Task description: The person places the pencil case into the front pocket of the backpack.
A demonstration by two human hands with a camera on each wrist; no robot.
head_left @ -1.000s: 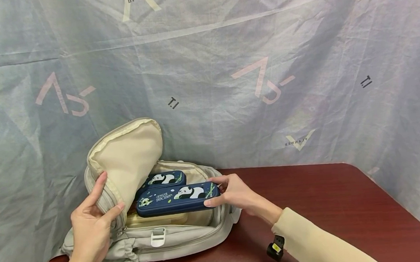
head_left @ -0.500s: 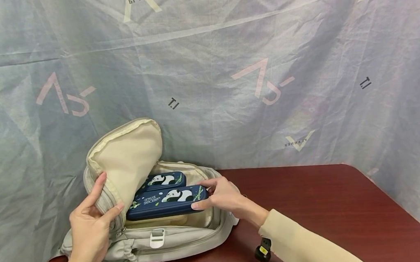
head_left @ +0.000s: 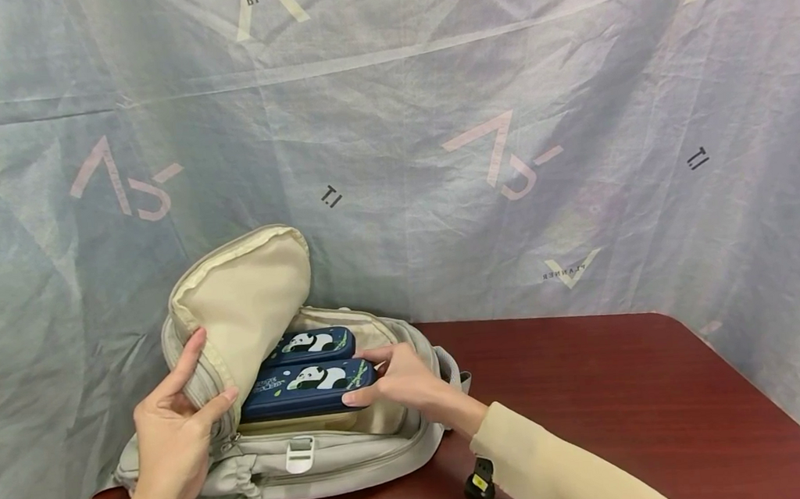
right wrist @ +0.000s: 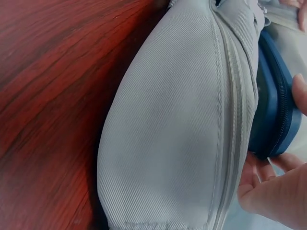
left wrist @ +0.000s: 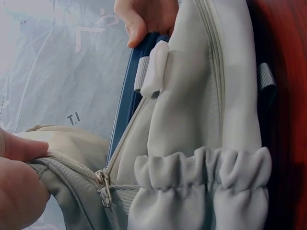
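Note:
A light grey backpack (head_left: 347, 473) lies on the table with its main compartment unzipped. My left hand (head_left: 174, 424) pinches the edge of the raised cream-lined flap (head_left: 255, 292) between thumb and fingers. With my right hand (head_left: 406, 378) I grip the right end of a dark blue panda pencil case (head_left: 313, 393), whose left end is under the flap. Behind it lies a second blue panda pencil case (head_left: 319, 342) in the bag. Something pale yellow (head_left: 301, 424) shows beneath the front case. In the right wrist view, the fingers hold the zipped end of the case (right wrist: 276, 100).
The dark red wooden table (head_left: 580, 392) extends to the right of the bag. A grey printed cloth (head_left: 393, 164) hangs behind and at both sides. A white buckle (head_left: 299, 453) sits on the bag's front, and a strap (head_left: 455, 370) sticks out at its right.
My right hand has moved left with the front pencil case, sliding it further under the flap and slightly down into the bag. The left hand stays on the flap.

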